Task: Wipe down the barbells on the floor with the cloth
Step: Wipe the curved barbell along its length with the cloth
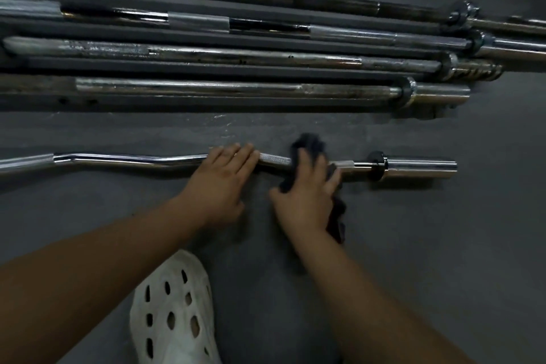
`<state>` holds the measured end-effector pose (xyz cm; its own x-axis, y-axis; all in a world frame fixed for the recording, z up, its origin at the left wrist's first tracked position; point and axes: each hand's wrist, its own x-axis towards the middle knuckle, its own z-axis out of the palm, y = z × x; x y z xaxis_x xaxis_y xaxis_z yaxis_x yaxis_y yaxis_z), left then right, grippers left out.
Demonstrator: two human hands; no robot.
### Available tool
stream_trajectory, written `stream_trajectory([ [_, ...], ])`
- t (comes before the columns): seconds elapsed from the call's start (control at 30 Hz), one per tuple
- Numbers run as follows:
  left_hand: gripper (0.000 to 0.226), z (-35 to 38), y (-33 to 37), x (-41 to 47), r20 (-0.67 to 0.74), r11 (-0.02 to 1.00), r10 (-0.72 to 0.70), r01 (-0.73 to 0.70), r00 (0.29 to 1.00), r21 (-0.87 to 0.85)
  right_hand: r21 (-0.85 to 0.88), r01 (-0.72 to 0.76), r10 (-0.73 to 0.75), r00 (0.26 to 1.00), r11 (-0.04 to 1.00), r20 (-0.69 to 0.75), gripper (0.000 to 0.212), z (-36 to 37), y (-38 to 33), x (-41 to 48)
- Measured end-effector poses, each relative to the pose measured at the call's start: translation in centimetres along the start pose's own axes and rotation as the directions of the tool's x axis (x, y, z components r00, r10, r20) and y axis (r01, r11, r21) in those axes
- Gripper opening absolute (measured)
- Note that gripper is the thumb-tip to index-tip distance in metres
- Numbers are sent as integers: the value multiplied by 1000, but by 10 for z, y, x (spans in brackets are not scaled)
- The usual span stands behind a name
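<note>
Dark flooring (413, 245) is carrying the curl barbell (133, 158) under both hands, left hand (224, 183) pressing it flat-fingered, right hand (307, 198) gripping the cloth (308, 143) around its shaft, likely sweeping toward the sleeve (419, 165) next.

Left end of curl bar (133, 159) past the edge; cloth (307, 143), right hand (307, 195) blurry.
</note>
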<state>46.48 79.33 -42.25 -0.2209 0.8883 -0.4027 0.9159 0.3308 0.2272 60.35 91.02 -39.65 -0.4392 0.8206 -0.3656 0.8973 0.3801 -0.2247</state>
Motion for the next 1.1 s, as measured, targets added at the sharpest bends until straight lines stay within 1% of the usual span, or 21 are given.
stream_trajectory([
  [0.07, 101, -4, -2, 0, -5, 1000, 6, -6, 1000, -12, -168, 306, -282, 947, 937, 153, 100, -8, -3, -8],
  [0.13, 100, -6, -5, -2, -20, 1000, 12, -13, 1000, -28, -223, 508, -470, 859, 832, 203, 100, -34, 30, 12],
  [0.17, 99, -5, -6, -3, -29, 999, 10, -11, 1000, -38, -227, 500, -465, 864, 836, 193, 95, -46, 52, 26],
  [0.2, 99, -3, -6, -4, -38, 999, 3, -5, 999, -41, -212, 409, -389, 912, 888, 129, 86, -54, 73, 40],
  [0.23, 98, 0, -5, -6, -48, 999, -11, 9, 999, -35, -168, 275, -278, 961, 947, 6, 75, -58, 90, 52],
  [0.3, 100, 4, 0, -7, -52, 999, -35, 34, 998, -16, -57, 125, -134, 975, 990, -179, 60, -46, 84, 50],
  [0.33, 100, 4, 2, -7, -44, 999, -39, 39, 998, -10, -50, 127, -134, 972, 991, -195, 59, -30, 65, 41],
  [0.4, 98, 0, 3, -7, -30, 999, -43, 43, 999, 0, -54, 272, -277, 955, 961, -107, 60, -3, 13, 15],
  [0.47, 95, -7, 0, -7, -20, 999, -34, 33, 999, -18, -65, 487, -485, 873, 871, 50, 56, -1, -22, 1],
  [0.5, 96, -10, -2, -8, -8, 999, -27, 27, 1000, -31, -70, 537, -530, 843, 841, 97, 53, -11, -25, 7],
  [0.57, 98, -11, -5, -7, 16, 998, -22, 23, 1000, -62, -88, 492, -481, 868, 866, 122, 47, -33, -5, 31],
  [0.6, 99, -11, -6, -7, 17, 997, -20, 21, 1000, -72, -93, 411, -405, 911, 907, 77, 45, -40, 11, 41],
  [0.67, 102, -9, -6, -6, 1, 997, -19, 19, 1000, -75, 4, 186, -186, 981, 983, -53, 51, -40, 30, 43],
  [0.73, 102, -7, -4, -5, 3, 998, -25, 25, 1000, -62, 83, 61, -55, 996, 995, -75, 64, -24, 10, 24],
  [0.77, 102, -8, -4, -4, 7, 998, -26, 26, 1000, -54, 38, 88, -87, 996, 995, -21, 75, -14, -5, 14],
  [0.8, 102, -9, -3, -3, 14, 998, -25, 26, 1000, -55, -77, 183, -177, 981, 980, 79, 87, -5, -17, 4],
  [0.87, 103, -12, -6, -4, 34, 996, -18, 21, 999, -88, -300, 399, -341, 912, 866, 230, 94, -3, -25, -1],
  [0.93, 103, -14, -10, -4, 39, 993, -2, 6, 999, -115, -369, 482, -442, 876, 795, 192, 75, -24, -13, 22],
  [0.97, 102, -14, -12, -4, 36, 993, 5, -1, 999, -120, -357, 477, -442, 879, 803, 178, 60, -35, -2, 33],
  [1.03, 102, -12, -13, -4, 21, 993, 12, -9, 1000, -121, -253, 353, -343, 936, 901, 84, 38, -50, 25, 52],
  [1.1, 103, -10, -11, -4, 7, 992, 2, -1, 1000, -123, -79, 140, -146, 986, 987, -85, 31, -50, 39, 50],
])
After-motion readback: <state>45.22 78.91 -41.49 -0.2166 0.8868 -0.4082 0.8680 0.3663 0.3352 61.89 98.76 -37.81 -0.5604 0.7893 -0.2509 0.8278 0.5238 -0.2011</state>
